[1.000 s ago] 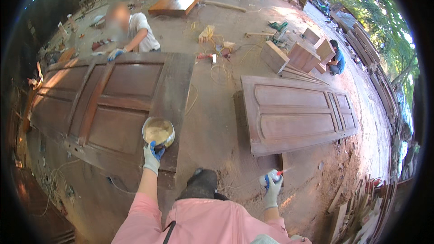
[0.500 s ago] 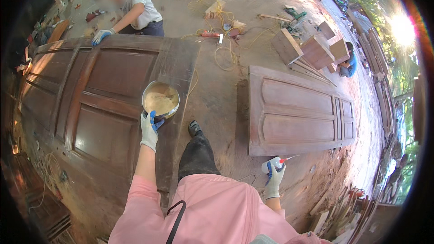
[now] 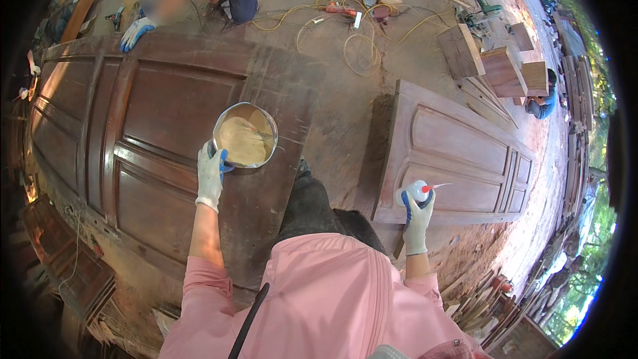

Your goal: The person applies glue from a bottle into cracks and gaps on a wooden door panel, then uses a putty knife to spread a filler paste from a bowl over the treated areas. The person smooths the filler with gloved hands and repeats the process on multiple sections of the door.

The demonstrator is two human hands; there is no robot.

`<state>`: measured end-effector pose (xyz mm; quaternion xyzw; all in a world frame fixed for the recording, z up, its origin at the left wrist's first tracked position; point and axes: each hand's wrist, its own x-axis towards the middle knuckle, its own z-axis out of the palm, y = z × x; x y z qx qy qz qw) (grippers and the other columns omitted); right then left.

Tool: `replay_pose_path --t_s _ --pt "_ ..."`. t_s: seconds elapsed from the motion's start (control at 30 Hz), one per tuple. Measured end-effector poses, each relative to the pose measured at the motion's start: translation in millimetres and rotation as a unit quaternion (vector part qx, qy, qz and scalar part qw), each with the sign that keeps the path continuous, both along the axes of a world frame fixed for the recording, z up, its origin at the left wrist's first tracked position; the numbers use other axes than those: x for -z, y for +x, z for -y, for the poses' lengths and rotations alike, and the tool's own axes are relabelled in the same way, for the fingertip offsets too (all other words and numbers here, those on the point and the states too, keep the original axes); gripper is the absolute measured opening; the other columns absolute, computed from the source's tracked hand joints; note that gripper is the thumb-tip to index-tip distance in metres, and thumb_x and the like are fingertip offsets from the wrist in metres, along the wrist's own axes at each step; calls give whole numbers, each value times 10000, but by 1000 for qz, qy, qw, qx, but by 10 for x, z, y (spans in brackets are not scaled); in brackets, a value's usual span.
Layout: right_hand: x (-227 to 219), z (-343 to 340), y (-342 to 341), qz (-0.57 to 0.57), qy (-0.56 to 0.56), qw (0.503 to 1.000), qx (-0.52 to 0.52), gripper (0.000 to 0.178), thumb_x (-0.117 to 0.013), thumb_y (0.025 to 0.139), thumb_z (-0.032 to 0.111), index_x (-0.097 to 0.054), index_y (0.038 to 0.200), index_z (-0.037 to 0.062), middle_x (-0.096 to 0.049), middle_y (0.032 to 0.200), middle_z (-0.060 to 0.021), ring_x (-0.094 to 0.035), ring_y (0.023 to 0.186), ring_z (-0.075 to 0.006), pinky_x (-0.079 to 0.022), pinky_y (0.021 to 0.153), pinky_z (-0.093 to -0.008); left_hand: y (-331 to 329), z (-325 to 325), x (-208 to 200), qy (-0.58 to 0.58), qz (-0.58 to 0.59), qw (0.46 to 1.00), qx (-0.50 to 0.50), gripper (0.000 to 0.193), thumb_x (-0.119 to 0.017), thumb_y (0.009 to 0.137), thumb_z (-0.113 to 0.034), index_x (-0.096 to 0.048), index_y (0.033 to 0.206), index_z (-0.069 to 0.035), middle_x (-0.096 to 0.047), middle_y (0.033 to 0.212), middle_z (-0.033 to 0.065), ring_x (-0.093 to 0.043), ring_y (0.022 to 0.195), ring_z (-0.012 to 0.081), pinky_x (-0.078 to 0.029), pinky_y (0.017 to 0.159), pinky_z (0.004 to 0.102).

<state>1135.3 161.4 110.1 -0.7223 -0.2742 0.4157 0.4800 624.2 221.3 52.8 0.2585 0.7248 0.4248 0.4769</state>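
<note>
My left hand (image 3: 211, 178), in a white and blue work glove, grips the near-left edge of a round metal tin (image 3: 274, 138). Tan powder or paste (image 3: 242, 143) covers the tin's bottom; which of the two I cannot tell. Beneath the tin lies a large dark brown panelled door (image 3: 179, 110). My right hand (image 3: 417, 226), gloved the same way, is closed round a whitish squeeze bottle (image 3: 416, 192) with a red cap and a thin nozzle pointing right. From above, the bottle overlaps the near-left corner of a second, lighter brown panelled door (image 3: 458, 149).
At the far left a co-worker bends low, a gloved hand (image 3: 137, 33) on the door's far edge. A red power tool (image 3: 340, 9) and yellow cords (image 3: 362, 53) lie on the dirt floor. Wooden boxes (image 3: 503, 72) and a crouching person (image 3: 543, 103) are at the far right; scrap wood (image 3: 495, 306) lies near right.
The bottle in my right hand has come up and forward, now overlapping the right door. The tin has shifted slightly right. The co-worker has bent lower, and my view has shifted.
</note>
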Motion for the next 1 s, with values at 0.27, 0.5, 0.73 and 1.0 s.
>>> replay_pose_path --t_s 0.27,0.5,0.73,1.0 --pt "-14 -561 -266 20 -36 995 -85 644 -822 883 5 -491 1436 31 -587 1280 -74 -598 1180 -180 -518 1031 -338 352 -360 -652 86 -259 962 30 388 -702 997 -202 -632 1325 -6 -511 1345 152 -587 1213 309 -489 1047 462" --pt "-62 -1561 -1191 126 77 933 -329 693 -914 755 126 -591 1357 15 -612 1292 -143 -604 1217 -277 -483 1073 -392 659 -229 -722 88 -319 942 53 463 -784 941 -203 -625 1349 -52 -546 1262 120 -591 1117 273 -513 960 410" --pt "-464 -1947 -2754 125 286 793 -524 717 -926 703 321 -631 1289 30 -601 1301 -188 -515 1277 -409 -416 1106 -509 1187 -191 -883 160 -165 972 46 717 -796 859 -118 -489 1504 -47 -580 1411 162 -580 1314 320 -472 1128 416" --pt "-38 -2200 -2950 295 186 632 -692 350 -695 915 284 -716 1213 101 -655 1232 -107 -575 1184 -334 -447 1041 -469 582 201 -655 90 -102 943 -303 623 -834 919 -108 -526 1450 -3 -642 1274 65 -632 1130 154 -534 1006 339"
